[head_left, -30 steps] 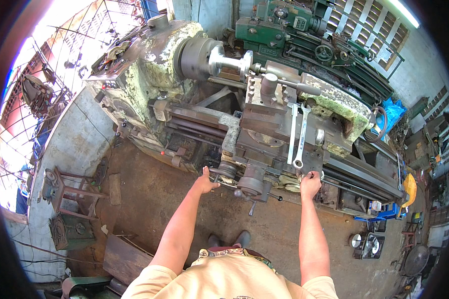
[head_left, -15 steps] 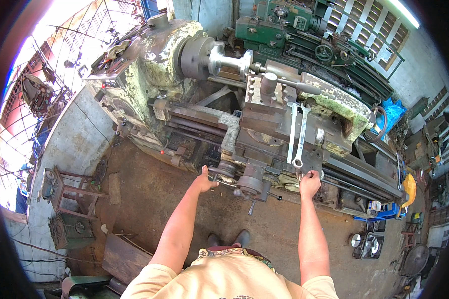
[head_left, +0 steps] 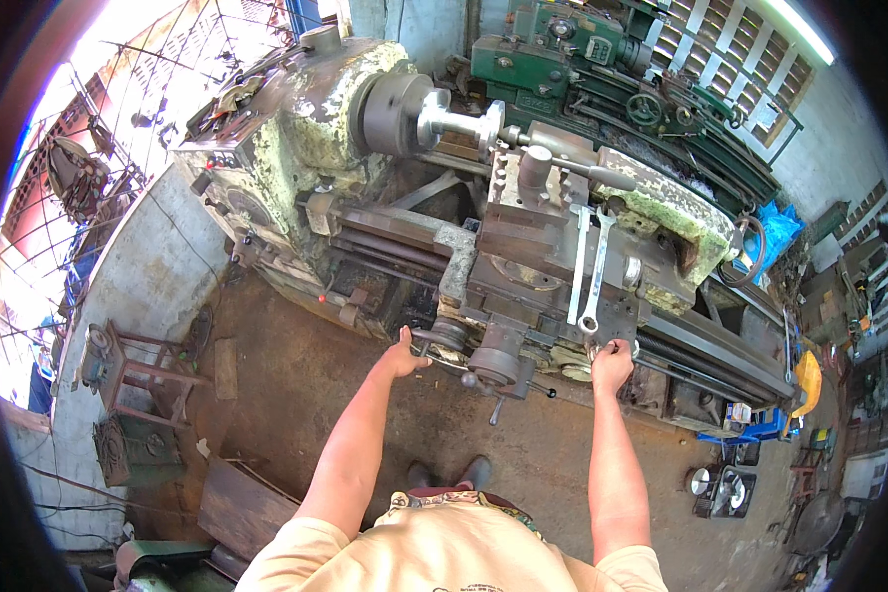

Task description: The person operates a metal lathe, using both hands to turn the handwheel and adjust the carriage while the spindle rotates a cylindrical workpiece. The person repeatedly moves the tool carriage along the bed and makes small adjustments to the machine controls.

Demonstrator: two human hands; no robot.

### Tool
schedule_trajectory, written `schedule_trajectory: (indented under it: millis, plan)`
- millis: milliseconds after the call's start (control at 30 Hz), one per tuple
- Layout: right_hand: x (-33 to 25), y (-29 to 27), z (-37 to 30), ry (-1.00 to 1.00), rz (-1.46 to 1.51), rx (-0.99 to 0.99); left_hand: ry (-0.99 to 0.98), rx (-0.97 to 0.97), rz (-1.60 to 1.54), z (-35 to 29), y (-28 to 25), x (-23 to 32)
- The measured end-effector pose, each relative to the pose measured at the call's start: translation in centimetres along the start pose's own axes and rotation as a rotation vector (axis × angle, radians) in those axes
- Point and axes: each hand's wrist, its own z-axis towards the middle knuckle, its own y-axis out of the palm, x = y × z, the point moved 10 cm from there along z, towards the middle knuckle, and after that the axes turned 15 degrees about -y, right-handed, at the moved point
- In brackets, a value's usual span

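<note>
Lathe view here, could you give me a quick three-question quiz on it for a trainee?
1. True or false: the wrench lies beside a flat metal tool.
2. Which is nearer the wrench, the left hand or the right hand?
3. The machine in the background is mostly: A) yellow, B) green, C) red.

Key: 1. True. 2. The right hand. 3. B.

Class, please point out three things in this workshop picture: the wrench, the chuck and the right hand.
Wrench [head_left: 597,272]: head view, middle of its shaft.
Chuck [head_left: 393,115]: head view, side of its body.
Right hand [head_left: 612,365]: head view, back of the hand.
</note>
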Motion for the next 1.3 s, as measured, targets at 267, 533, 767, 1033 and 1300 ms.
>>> schedule_trajectory:
  millis: [267,533,767,1033,1300]
  plan:
    - [-0.3,-0.1,0.0,-0.013,0.003,-0.009,-0.019,-0.019,-0.091,0.1,0.4,-0.3]
    - [0.0,0.1,0.1,0.006,0.011,-0.032,-0.151,0.121,-0.039,-4.6,0.6,0.9]
    - [-0.1,0.0,0.0,-0.008,0.003,-0.011,0.01,0.434,0.181,-10.8,3.5,4.7]
    - [0.1,-0.1,0.0,0.012,-0.038,0.003,-0.05,0.423,0.041,-8.9,2.4,7.8]
    - [0.2,0.2,0.0,0.013,-0.006,0.006,-0.102,0.304,0.112,-7.0,2.1,8.0]
